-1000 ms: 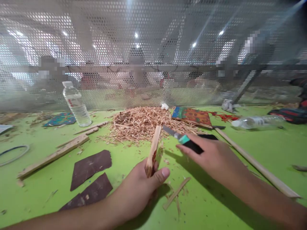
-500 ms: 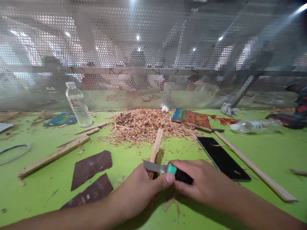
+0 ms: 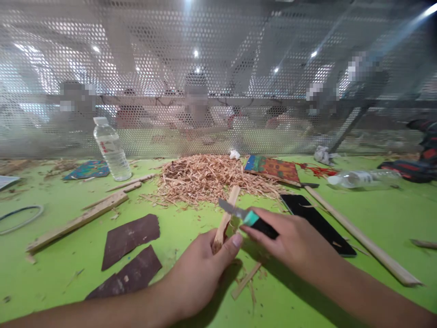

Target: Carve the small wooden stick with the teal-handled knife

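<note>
My left hand (image 3: 201,271) is closed around the lower end of a wooden stick (image 3: 226,217), which tilts up and away from me. In my right hand (image 3: 285,234) is a knife (image 3: 251,217) with a black and green handle, gripped in closed fingers. Its short metal blade crosses the upper part of the stick and points left; whether the edge touches the wood I cannot tell. A thin curl of wood hangs by the stick near the blade. Below the hands, a flat wood sliver (image 3: 246,281) lies on the green table (image 3: 191,223).
Behind the hands is a heap of wood shavings (image 3: 201,180). Sandpaper pieces (image 3: 131,239), a notched wood strip (image 3: 78,221) and a water bottle (image 3: 111,150) are left. A black phone (image 3: 317,225), long stick (image 3: 363,237), lying bottle (image 3: 363,178) and power drill (image 3: 419,159) are right. A perforated screen (image 3: 218,118) stands behind.
The knife has moved up and away along the stick, from near my left thumb towards the stick's upper end. My right hand has drawn apart from my left, and the stick has tilted slightly right.
</note>
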Action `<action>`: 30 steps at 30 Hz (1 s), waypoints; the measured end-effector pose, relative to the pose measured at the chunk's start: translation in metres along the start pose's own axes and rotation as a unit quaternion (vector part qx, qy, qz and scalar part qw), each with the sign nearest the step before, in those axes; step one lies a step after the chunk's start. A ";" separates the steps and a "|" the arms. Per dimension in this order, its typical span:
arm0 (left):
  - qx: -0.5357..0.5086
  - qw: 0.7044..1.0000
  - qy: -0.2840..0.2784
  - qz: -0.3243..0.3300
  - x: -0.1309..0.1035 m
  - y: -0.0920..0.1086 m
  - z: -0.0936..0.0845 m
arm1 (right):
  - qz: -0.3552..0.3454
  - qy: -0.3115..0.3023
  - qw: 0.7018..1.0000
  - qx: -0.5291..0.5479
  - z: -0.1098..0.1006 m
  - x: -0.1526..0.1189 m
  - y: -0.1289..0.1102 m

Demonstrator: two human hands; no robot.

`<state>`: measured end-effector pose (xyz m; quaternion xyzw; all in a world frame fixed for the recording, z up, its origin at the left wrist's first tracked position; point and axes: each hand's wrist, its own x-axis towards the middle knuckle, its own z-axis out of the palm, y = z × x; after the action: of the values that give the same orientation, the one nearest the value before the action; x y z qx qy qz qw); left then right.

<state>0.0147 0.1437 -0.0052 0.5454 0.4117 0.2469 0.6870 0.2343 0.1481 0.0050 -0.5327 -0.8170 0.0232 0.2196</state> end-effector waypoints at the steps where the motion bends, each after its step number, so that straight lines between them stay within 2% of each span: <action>1: 0.005 1.000 0.001 0.002 0.000 0.000 0.000 | 0.018 0.016 1.000 -0.013 -0.001 0.002 0.003; 5: 0.014 1.000 0.005 0.017 0.001 0.000 0.000 | 0.039 0.052 0.996 -0.053 -0.001 0.007 0.007; 9: -0.023 1.000 -0.006 0.001 0.001 -0.001 0.000 | 0.054 0.052 0.995 -0.060 0.001 0.011 0.015; 12: -0.018 1.000 0.002 0.005 -0.001 -0.003 0.000 | 0.110 0.061 0.990 -0.067 -0.005 0.017 0.032; 14: -0.013 1.000 0.005 0.011 -0.002 -0.004 0.000 | 0.135 0.097 0.982 -0.084 -0.012 0.021 0.042; 17: -0.024 1.000 -0.004 0.002 -0.003 -0.004 -0.001 | 0.125 0.121 0.983 -0.060 -0.018 0.022 0.041; 19: -0.030 0.999 -0.012 -0.006 -0.003 -0.003 -0.002 | 0.085 0.075 0.993 -0.014 -0.018 0.019 0.030; 21: -0.035 0.999 -0.023 -0.011 -0.003 0.001 -0.002 | 0.034 -0.001 0.999 0.025 -0.016 0.016 0.019; 25: -0.068 0.996 -0.049 0.006 -0.004 0.009 0.001 | -0.036 -0.122 0.988 0.087 -0.013 0.011 0.004; 28: -0.088 0.992 -0.078 0.046 -0.003 0.012 0.002 | -0.071 -0.168 0.978 0.106 -0.013 0.008 0.000; 30: -0.096 0.988 -0.098 0.066 -0.002 0.010 0.004 | -0.080 -0.173 0.976 0.105 -0.013 0.007 -0.001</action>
<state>0.0175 0.1428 0.0049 0.5239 0.2803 0.2756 0.7557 0.2364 0.1510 0.0190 -0.4275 -0.8755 0.1834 0.1310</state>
